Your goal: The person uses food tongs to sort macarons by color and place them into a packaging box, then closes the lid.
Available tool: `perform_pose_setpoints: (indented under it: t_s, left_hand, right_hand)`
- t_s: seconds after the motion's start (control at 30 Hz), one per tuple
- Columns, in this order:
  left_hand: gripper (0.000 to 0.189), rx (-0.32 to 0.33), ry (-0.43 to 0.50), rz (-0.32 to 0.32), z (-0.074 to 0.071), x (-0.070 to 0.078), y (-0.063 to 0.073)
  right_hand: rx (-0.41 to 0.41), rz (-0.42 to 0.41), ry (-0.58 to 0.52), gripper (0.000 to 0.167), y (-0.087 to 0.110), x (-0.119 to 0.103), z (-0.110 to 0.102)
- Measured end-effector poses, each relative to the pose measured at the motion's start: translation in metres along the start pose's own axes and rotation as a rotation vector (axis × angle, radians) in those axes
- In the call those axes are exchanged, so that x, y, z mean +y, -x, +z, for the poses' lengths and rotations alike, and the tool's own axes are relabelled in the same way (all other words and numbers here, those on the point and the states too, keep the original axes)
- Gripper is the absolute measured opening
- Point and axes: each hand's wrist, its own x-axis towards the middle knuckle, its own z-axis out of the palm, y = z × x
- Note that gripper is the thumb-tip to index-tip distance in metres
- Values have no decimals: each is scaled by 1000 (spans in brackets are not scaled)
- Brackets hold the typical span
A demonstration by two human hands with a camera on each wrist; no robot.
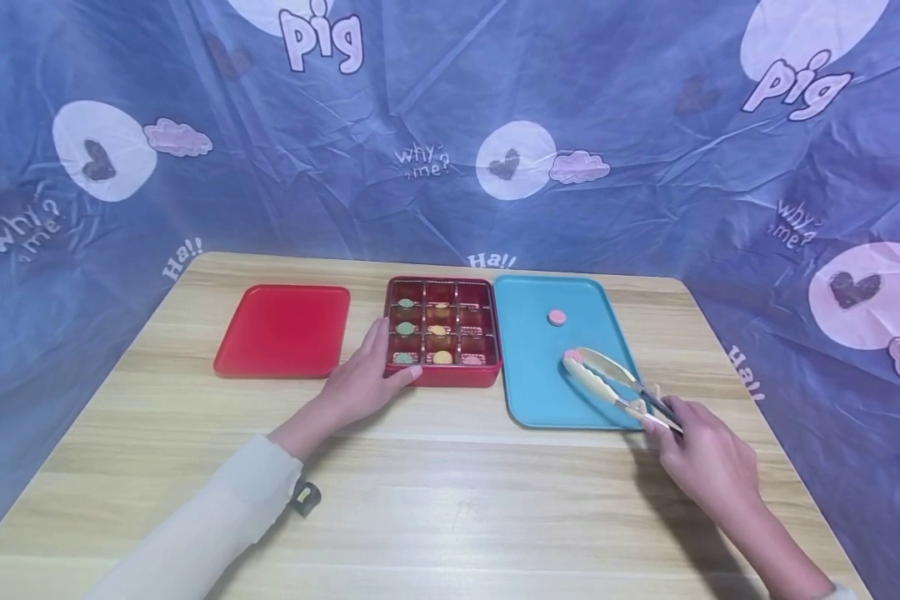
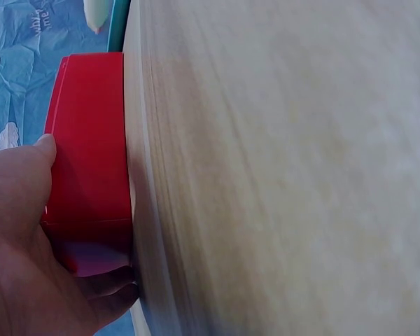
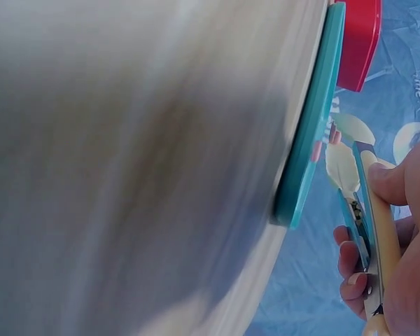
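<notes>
My right hand (image 1: pixel 712 454) grips a pair of tongs (image 1: pixel 603 377) with cream-coloured tips over the blue tray (image 1: pixel 528 400). Between the tong tips is a small round pink piece (image 1: pixel 572 356); whether it touches the tray I cannot tell. Farther back on the tray lies another pink piece (image 1: pixel 557 317). My left hand (image 1: pixel 360 379) rests against the near left corner of a red box (image 2: pixel 91 140), thumb at the front rim and fingers along the left side. Inside its clear divided insert, green pieces (image 1: pixel 406 329) sit in the left column, yellow-orange ones (image 1: pixel 442 357) in the middle, and pink (image 1: pixel 473 361) at front right.
A flat red lid-like tray (image 1: pixel 285 329) lies left of the box on the wooden table (image 1: pixel 450 500). Blue printed cloth (image 1: pixel 435 208) hangs behind and at both sides. Beside the left sleeve is a small dark strap piece (image 1: pixel 306 498).
</notes>
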Motion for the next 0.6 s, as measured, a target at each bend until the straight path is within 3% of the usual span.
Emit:
perform_pose_setpoints:
  t_s: [0.6]
  left_hand:
    - [111,-4,5,-2,-1,1,0]
  right_hand:
    - [45,-98,-54,44,-33,-35,3]
